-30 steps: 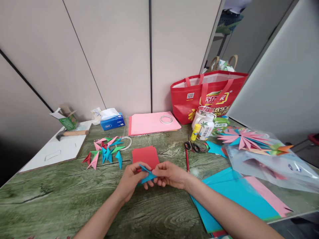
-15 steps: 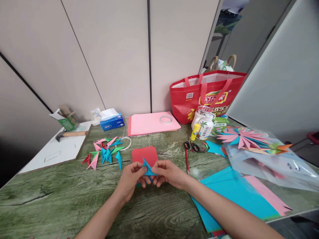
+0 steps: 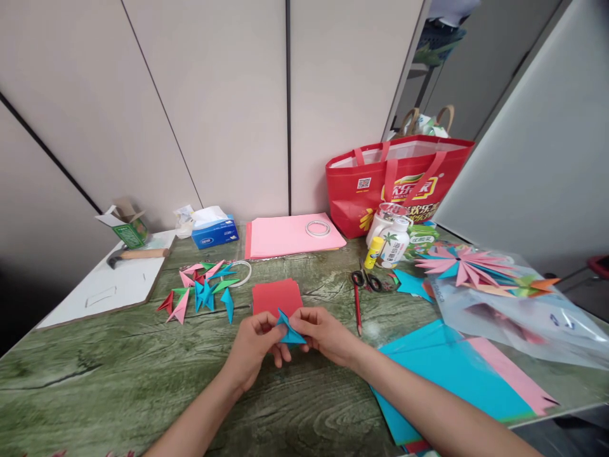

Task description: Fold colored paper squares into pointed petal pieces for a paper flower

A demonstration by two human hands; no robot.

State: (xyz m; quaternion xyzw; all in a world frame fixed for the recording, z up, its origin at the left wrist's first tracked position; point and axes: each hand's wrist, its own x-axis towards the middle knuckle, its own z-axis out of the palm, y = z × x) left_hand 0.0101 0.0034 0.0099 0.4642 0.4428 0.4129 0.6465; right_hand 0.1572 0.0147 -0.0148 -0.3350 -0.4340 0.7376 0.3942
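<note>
Over wood-grained tabletop (image 3: 157,368) | hands (image 3: 254,343) (image 3: 328,333) pinching | creased, pointed blue paper (image 3: 292,337)

I watch through the head-worn camera, set above the near edge of the desk (image 3: 143,374), facing forward and tilted down. My view is wide: the desk takes up most of the lower half, and pale panels (image 3: 214,114) stand beyond it across the upper left and centre. I see the left hand (image 3: 254,343) and right hand (image 3: 323,331) from behind and above, fairly near, just below mid-frame.
</note>
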